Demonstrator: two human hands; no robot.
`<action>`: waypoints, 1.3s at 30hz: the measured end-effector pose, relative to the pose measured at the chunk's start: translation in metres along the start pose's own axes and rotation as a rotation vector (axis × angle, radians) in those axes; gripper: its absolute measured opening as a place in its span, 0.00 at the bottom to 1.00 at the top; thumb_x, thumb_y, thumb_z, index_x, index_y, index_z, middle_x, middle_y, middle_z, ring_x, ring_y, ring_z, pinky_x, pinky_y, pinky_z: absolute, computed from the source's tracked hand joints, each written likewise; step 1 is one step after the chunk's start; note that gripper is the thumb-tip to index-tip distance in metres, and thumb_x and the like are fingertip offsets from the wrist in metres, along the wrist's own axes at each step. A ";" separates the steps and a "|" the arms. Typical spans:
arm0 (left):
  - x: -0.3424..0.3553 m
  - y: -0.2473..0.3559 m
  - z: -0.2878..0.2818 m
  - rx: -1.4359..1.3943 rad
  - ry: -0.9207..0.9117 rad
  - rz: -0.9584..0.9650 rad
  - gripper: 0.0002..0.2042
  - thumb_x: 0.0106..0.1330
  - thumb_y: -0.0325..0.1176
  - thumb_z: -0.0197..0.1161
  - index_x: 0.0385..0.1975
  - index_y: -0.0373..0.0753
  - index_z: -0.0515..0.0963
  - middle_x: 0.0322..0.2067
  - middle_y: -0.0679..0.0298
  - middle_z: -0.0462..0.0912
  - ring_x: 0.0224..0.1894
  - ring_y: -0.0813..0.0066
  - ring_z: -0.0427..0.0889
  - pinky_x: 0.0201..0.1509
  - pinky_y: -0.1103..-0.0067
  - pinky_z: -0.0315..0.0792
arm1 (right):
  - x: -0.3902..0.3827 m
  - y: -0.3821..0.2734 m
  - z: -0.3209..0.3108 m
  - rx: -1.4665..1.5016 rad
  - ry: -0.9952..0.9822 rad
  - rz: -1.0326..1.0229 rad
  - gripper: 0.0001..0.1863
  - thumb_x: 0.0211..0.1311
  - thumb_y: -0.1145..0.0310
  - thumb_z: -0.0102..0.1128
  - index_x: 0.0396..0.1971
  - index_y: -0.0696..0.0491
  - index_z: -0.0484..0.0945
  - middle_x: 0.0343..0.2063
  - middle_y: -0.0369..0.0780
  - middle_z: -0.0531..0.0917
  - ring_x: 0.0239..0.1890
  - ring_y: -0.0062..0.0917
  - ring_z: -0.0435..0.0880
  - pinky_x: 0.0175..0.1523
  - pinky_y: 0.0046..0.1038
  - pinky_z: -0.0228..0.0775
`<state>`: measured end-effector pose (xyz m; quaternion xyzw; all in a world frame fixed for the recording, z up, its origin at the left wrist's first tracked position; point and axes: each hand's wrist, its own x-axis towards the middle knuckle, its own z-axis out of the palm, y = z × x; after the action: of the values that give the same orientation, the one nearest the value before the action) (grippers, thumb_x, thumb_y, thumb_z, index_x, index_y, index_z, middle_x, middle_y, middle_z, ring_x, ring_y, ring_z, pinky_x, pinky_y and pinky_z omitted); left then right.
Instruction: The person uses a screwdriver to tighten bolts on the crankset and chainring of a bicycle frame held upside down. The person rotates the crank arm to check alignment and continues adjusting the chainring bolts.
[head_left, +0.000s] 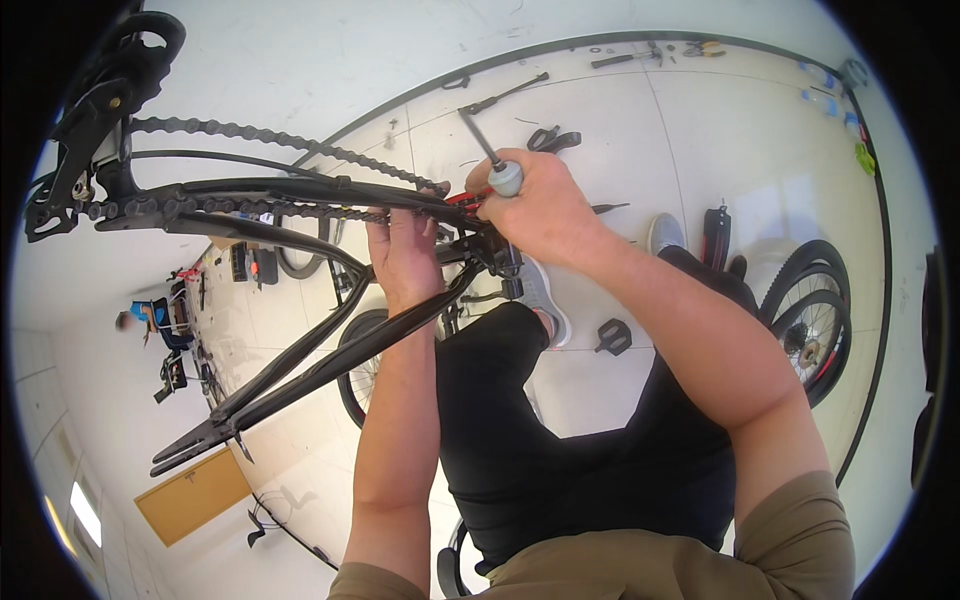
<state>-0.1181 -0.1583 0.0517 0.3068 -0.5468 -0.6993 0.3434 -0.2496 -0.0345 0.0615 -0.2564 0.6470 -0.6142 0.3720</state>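
A black bicycle frame (300,352) reaches across the left half, with a chain (250,132) and a rear derailleur (140,70) at its upper-left end. My left hand (405,258) reaches up under the frame, fingers wrapped at the chain's lower run, near the chainring end. My right hand (535,205) is closed on a tool with a grey bulbous handle (505,178) and a metal shaft pointing up. It is beside a red part (462,202) where the chain meets the frame; what that part is, I cannot make out.
Loose wheels (805,340) lie at right. A pedal (612,336), hammer (620,58), pliers (703,48) and bottles (818,102) are on the floor (680,170). A person in blue (148,317) is far left, near tools and parts. A brown board (192,490) is lower left.
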 end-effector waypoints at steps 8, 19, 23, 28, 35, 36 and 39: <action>0.004 -0.006 -0.009 -0.003 -0.033 -0.028 0.10 0.73 0.28 0.54 0.51 0.34 0.70 0.41 0.59 0.80 0.48 0.61 0.82 0.62 0.65 0.72 | 0.005 -0.006 -0.016 0.430 0.121 0.134 0.13 0.53 0.81 0.51 0.40 0.65 0.77 0.35 0.46 0.85 0.32 0.25 0.84 0.38 0.26 0.79; -0.002 -0.010 -0.015 0.067 -0.151 0.028 0.24 0.62 0.09 0.49 0.59 0.32 0.66 0.49 0.51 0.80 0.61 0.57 0.75 0.68 0.65 0.66 | 0.010 0.015 -0.009 0.202 0.107 0.062 0.13 0.52 0.80 0.51 0.39 0.64 0.77 0.36 0.47 0.85 0.35 0.27 0.85 0.41 0.26 0.78; -0.003 -0.010 -0.013 0.177 -0.057 -0.032 0.20 0.64 0.12 0.54 0.56 0.31 0.69 0.51 0.54 0.79 0.55 0.69 0.78 0.64 0.76 0.69 | 0.010 0.019 -0.007 0.219 0.149 0.068 0.10 0.52 0.76 0.58 0.35 0.62 0.79 0.29 0.43 0.84 0.32 0.24 0.83 0.40 0.26 0.74; -0.003 -0.014 -0.019 0.163 -0.041 -0.018 0.17 0.64 0.15 0.58 0.54 0.31 0.72 0.48 0.58 0.82 0.47 0.76 0.80 0.49 0.81 0.73 | 0.010 0.015 -0.007 0.181 0.108 0.050 0.14 0.52 0.80 0.51 0.40 0.64 0.77 0.35 0.47 0.85 0.34 0.26 0.84 0.41 0.26 0.78; -0.007 -0.019 -0.014 0.231 0.206 -0.066 0.09 0.64 0.19 0.64 0.43 0.28 0.78 0.38 0.59 0.84 0.40 0.76 0.82 0.51 0.81 0.75 | 0.009 0.021 -0.002 0.190 0.163 0.001 0.09 0.54 0.72 0.60 0.33 0.60 0.80 0.26 0.43 0.84 0.30 0.27 0.82 0.40 0.28 0.73; -0.009 -0.021 -0.014 0.229 0.210 -0.076 0.08 0.63 0.20 0.65 0.41 0.29 0.79 0.40 0.59 0.84 0.41 0.76 0.81 0.49 0.81 0.75 | 0.009 0.020 -0.002 0.192 0.162 0.003 0.09 0.54 0.72 0.60 0.34 0.60 0.80 0.26 0.43 0.84 0.30 0.27 0.82 0.40 0.28 0.73; -0.014 -0.027 -0.015 0.224 0.196 -0.058 0.05 0.63 0.22 0.67 0.36 0.29 0.82 0.43 0.58 0.83 0.43 0.77 0.80 0.46 0.82 0.74 | 0.006 0.011 -0.005 0.132 0.101 0.018 0.12 0.52 0.78 0.54 0.37 0.62 0.79 0.32 0.44 0.85 0.35 0.25 0.84 0.39 0.26 0.76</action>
<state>-0.1016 -0.1509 0.0227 0.4256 -0.5763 -0.6102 0.3382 -0.2558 -0.0352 0.0493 -0.1944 0.6252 -0.6643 0.3606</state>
